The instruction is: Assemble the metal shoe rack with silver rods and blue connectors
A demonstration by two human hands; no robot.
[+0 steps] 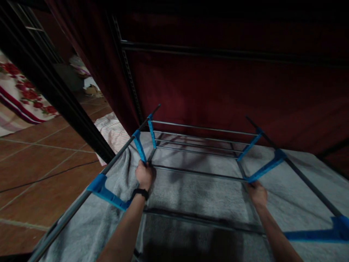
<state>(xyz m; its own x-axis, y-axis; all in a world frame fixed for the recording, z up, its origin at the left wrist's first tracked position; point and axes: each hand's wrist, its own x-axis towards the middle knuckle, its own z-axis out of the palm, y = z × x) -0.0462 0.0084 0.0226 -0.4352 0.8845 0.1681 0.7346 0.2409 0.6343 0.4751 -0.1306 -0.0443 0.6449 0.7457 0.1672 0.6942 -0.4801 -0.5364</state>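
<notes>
Gripping a rack of grey rods and blue brackets, two hands work at the middle of the frame. The left hand, just left of centre, closes where a bracket meets a low pole; the right hand, right of centre and slightly lower, closes around the matching spot. Some fingertips are hidden under the rods.

The rack lies on a grey blanket, its long axis running away from the body, from the bottom of the frame to the centre. Rungs cross between the hands, and an outer pole passes beyond each one. Both hands touch it; the left reaches a little higher in the frame.

Beyond the far end hangs a dark red curtain, leaving little room there. At left, the blanket's edge gives way to a black post and tiled floor. More blanket spreads at right, outside the pole.
</notes>
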